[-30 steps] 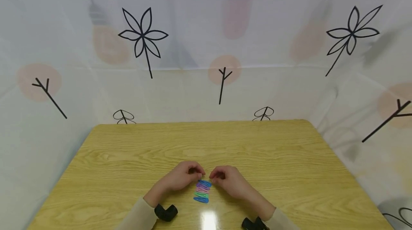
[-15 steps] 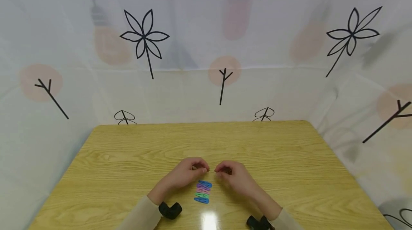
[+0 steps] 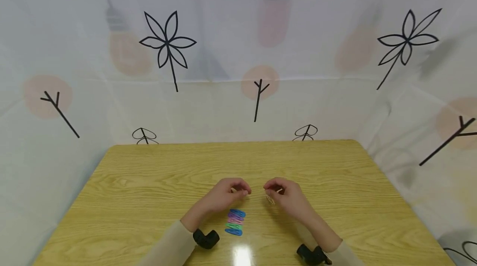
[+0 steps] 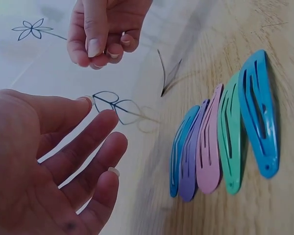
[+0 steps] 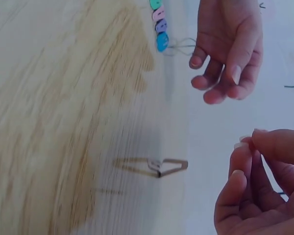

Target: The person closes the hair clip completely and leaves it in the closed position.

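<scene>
My left hand (image 3: 231, 193) is held over the table with its fingers relaxed and a gap between thumb and forefinger; nothing is in it. Just below it, several snap hair clips (image 4: 208, 149) lie side by side in a row, blue at both ends with purple, pink and green between. To the right, my right hand (image 3: 288, 197) has its fingers bent and its thumb near the fingertips. A thin gold angular hair clip (image 5: 152, 165) appears apart from those fingers, blurred below them in the head view. Whether it touches the table I cannot tell.
The wood-grain table (image 3: 149, 171) reaches back to a white cloth (image 3: 223, 109) printed with plants and pale shapes. Cloth also hangs at both sides. A black camera mount (image 3: 206, 239) sits on each wrist.
Both hands have moved away from the row of clips, to the right and slightly farther back, and now stand wider apart. The gold hair clip has come into sight below the right fingers.
</scene>
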